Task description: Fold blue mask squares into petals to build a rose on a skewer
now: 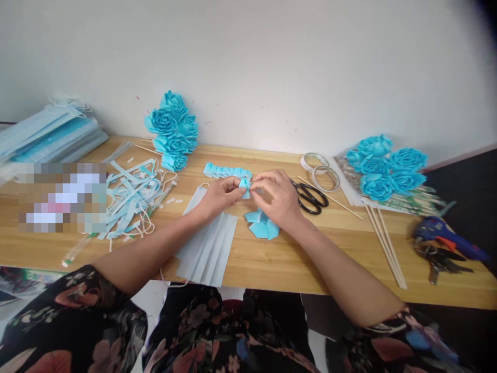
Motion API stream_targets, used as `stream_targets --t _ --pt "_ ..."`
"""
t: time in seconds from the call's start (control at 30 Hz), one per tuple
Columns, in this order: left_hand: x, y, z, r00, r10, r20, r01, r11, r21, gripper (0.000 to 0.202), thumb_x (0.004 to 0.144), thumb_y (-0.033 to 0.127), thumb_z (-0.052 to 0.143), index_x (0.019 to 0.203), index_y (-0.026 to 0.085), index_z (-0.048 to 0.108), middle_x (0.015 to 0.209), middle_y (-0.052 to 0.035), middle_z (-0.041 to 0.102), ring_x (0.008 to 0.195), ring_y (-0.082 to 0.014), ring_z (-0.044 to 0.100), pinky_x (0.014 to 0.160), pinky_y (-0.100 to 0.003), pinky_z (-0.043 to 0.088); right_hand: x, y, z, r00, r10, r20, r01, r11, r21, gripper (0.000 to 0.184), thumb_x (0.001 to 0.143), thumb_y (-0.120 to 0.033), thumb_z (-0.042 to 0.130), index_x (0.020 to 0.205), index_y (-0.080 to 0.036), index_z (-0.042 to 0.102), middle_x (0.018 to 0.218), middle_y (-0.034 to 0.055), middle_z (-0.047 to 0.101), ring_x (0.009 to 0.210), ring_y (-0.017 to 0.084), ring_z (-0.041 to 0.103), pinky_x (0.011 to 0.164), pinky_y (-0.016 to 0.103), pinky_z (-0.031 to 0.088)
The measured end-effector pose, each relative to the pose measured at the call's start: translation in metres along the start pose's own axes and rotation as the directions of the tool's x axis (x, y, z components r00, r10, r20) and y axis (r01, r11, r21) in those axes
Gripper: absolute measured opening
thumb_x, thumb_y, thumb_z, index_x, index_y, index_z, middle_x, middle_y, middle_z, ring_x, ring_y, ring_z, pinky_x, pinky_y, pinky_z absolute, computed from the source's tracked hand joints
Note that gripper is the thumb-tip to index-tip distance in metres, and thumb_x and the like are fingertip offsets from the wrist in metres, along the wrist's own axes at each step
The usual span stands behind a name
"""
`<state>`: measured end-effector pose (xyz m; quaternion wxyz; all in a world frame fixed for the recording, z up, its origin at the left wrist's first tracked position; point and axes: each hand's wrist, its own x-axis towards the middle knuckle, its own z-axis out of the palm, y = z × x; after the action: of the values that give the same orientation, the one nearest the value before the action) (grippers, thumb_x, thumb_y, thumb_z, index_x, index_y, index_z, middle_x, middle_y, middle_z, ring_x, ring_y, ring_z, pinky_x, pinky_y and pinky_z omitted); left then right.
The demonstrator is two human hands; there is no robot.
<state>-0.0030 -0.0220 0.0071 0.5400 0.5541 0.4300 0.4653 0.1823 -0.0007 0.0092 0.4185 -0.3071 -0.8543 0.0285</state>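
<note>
Between my two hands is a small folded blue petal (244, 184), apparently cut from face mask fabric. My left hand (222, 196) pinches its left side. The fingertips of my right hand (277, 196) close together at its right edge; what exactly they grip is too small to make out. Just below lie several loose folded blue petals (264, 227), partly under my right wrist. Behind my hands a row of folded blue petals (226, 170) rests on the wooden table (256, 264). Pale blue face masks (212, 246) lie under my left forearm.
Blue fabric roses (173, 129) stand against the wall at left, more roses (382, 166) at right. Black-handled scissors (312, 199), tape rolls (325, 177), wooden sticks (384, 243) and a blue glue gun (446, 235) lie rightward. Cut strips (132, 191) and stacked masks (50, 132) fill the left.
</note>
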Motion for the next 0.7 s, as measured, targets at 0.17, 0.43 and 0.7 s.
stream_targets --t 0.17,0.43,0.7 --pt "-0.0006 0.0000 0.0001 1.000 -0.012 0.005 0.012 1.000 0.024 0.030 0.075 0.043 0.070 0.074 0.016 0.056 0.062 0.0039 0.054 0.053 -0.0067 0.045 0.054 -0.021 0.036 0.0007 -0.0006 -0.0002 0.999 -0.038 -0.016 0.038 0.999 -0.011 0.011 0.087 -0.014 0.061 0.088 -0.025 0.064 0.099 0.0049 0.068 0.093 0.023 0.061 0.083 0.041 0.049" --pt "-0.0009 0.0004 -0.0001 1.000 -0.008 -0.007 0.008 1.000 0.010 0.033 0.076 0.046 0.071 0.073 0.017 0.057 0.060 0.0037 0.054 0.053 -0.0073 0.045 0.054 -0.022 0.036 0.0002 -0.0007 0.0002 1.000 -0.005 0.011 0.005 1.000 -0.003 0.010 0.087 -0.016 0.061 0.088 -0.026 0.065 0.101 0.0049 0.069 0.095 0.024 0.062 0.085 0.043 0.048" --pt "-0.0001 0.0025 -0.0002 0.996 -0.022 -0.088 0.022 1.000 -0.007 0.027 0.073 0.039 0.071 0.071 0.017 0.055 0.053 0.0053 0.050 0.049 -0.0070 0.041 0.052 -0.022 0.033 0.0012 -0.0055 -0.0054 0.982 0.190 -0.011 -0.181 0.951 0.251 0.007 0.091 -0.022 0.054 0.094 -0.025 0.060 0.104 0.0061 0.071 0.101 0.023 0.065 0.091 0.045 0.048"
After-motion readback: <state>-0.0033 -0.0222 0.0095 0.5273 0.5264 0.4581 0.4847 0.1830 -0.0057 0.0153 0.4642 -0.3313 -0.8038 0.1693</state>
